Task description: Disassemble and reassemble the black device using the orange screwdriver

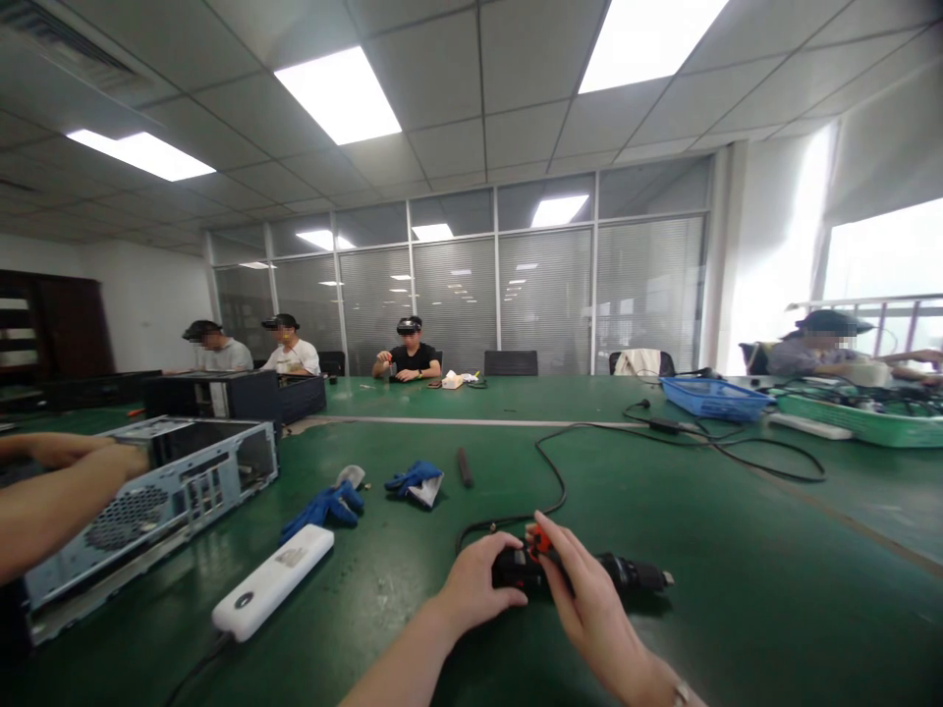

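A black, roughly cylindrical corded tool [632, 572] lies low over the green table, its narrower end with a small metal tip toward the right. My left hand [478, 579] is closed around its left end, thumb on the near side and fingers over the top. On the upper side of the tool, a red-orange piece [540, 540] shows between the fingers of my right hand [589, 604], which is closed on it. Whether that piece is part of the tool I cannot tell. A black cable [549, 462] runs back from near my left hand.
An open computer case [213, 481] stands at left, with another person's arms [70, 491] at it. Nearby lie blue gloves [328, 503], a white power strip [276, 579] and a dark bar [464, 467]. Blue [714, 401] and green baskets [876, 420] sit back right. Several people sit farther off.
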The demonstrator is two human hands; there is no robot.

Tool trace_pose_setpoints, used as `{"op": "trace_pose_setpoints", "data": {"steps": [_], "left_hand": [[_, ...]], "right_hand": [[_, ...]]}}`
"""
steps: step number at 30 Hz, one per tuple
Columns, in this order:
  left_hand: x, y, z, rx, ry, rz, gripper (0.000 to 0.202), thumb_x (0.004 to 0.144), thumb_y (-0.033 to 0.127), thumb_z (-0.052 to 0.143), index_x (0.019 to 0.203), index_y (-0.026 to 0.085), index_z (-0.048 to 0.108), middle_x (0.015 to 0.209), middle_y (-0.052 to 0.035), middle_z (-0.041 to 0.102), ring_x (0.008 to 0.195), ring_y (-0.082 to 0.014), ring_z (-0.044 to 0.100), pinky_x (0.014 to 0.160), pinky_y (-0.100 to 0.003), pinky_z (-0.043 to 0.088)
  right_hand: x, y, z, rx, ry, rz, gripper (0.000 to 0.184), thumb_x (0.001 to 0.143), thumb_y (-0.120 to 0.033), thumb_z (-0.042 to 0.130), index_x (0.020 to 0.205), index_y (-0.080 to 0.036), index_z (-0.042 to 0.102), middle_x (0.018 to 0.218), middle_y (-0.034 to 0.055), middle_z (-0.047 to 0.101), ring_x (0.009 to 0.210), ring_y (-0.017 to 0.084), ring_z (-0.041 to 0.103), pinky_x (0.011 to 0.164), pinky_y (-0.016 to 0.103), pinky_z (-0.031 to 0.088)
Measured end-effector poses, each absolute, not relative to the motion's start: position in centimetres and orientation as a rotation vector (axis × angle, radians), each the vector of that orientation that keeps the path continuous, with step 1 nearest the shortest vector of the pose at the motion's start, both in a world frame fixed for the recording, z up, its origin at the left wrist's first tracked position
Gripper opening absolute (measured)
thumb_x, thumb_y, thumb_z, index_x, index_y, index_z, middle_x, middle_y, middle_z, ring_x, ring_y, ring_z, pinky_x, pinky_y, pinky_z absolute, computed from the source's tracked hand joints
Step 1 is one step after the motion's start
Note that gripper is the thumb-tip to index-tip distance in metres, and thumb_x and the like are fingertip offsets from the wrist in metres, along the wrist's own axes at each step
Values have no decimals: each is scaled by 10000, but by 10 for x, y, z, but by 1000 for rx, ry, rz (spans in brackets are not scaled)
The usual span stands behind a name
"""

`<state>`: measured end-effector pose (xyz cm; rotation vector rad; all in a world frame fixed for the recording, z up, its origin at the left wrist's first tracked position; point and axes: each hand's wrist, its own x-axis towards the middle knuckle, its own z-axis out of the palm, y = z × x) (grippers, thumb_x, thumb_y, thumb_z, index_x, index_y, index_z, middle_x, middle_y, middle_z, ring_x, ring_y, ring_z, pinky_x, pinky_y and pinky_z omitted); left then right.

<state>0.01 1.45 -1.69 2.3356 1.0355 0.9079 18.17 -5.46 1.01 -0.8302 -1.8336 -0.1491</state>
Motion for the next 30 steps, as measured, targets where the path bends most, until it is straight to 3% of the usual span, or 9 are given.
{"op": "trace_pose_setpoints", "data": {"steps": [6,9,12,16,21,26,30], "left_hand": [[1,17,-17,2372,985,914,568,676,193,786,1201,249,576,1187,-19,640,1083,-224,581,985,-317,413],[0,17,-15,2343,999,881,555,670,211,792,1192,250,607,1221,-28,640,1124,-241,573,1021,-347,394],[1,14,-14,2310,1036,871,525,633,247,825,1129,241,654,1175,-38,670,1094,-259,596,1001,-364,412],[5,7,-12,2327,1025,845,551,592,265,857,1106,241,661,1118,-25,686,1033,-247,620,941,-330,441],[9,1,-8,2354,1017,817,547,586,241,863,1091,232,655,1061,-9,687,978,-224,624,882,-294,447],[8,0,-6,2371,1002,810,530,605,257,851,1092,226,643,1083,-21,670,986,-234,611,890,-304,445],[7,0,-7,2392,990,792,543,623,254,843,1119,239,623,1095,-12,658,1001,-227,603,901,-297,436]], "right_hand": [[179,-54,8,-877,-1802,-165,429,945,-179,445,1361,-287,445,1116,88,565,995,194,610,820,311,556],[180,-55,8,-816,-1818,-158,473,956,-148,381,1409,-285,388,1159,90,571,1038,188,603,850,301,550],[181,-56,10,-814,-1810,-199,494,946,-185,427,1429,-268,364,1222,106,550,1099,213,583,897,329,538],[185,-58,12,-868,-1764,-223,446,940,-216,474,1379,-284,433,1092,87,591,960,198,631,790,295,564],[188,-62,14,-893,-1776,-180,532,952,-193,429,1460,-264,288,1193,96,577,1058,203,607,887,328,537],[189,-63,16,-890,-1786,-200,456,936,-216,490,1380,-289,419,1111,81,588,979,199,623,804,304,554],[189,-61,13,-891,-1770,-195,509,951,-203,451,1438,-286,329,1113,75,605,976,189,627,817,303,550]]}}
